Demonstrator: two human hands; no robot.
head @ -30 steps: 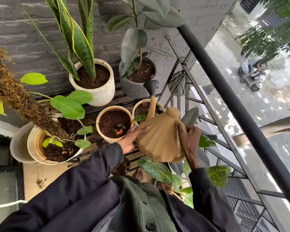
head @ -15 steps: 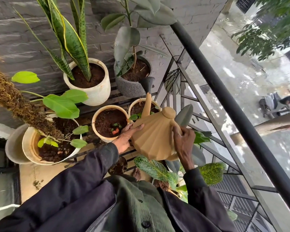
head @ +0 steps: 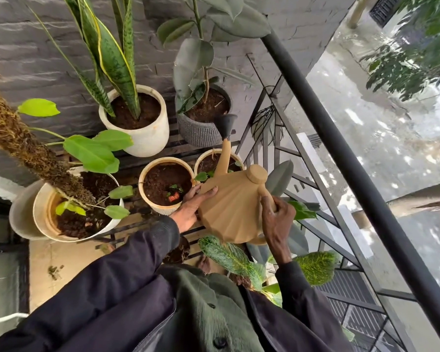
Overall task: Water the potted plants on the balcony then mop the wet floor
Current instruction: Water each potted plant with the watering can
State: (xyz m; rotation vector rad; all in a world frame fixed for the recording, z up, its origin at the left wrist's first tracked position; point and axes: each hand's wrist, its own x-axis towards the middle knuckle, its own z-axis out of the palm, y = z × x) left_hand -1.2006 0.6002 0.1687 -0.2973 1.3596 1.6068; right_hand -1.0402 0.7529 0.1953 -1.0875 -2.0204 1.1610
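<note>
A tan ribbed watering can (head: 233, 212) is held over the plant rack. My right hand (head: 276, 219) grips its handle. My left hand (head: 192, 207) lies flat against the can's left side. The can's spout runs up to a dark rose head (head: 225, 124), which sits over the near rim of the grey ribbed pot (head: 201, 133) with a rubber plant. Under the spout is a small cream pot (head: 214, 161). Left of it stands a cream pot with a seedling (head: 163, 185). A white pot with a snake plant (head: 142, 123) stands behind.
A large white pot with a moss pole (head: 69, 207) stands at the left. A black railing (head: 341, 153) runs diagonally on the right, with the street far below. Variegated leaves (head: 229, 257) spread under the can. A grey brick wall closes the back.
The can and both hands keep the same grip and stay over the same pots. Only the camera view has shifted a little.
</note>
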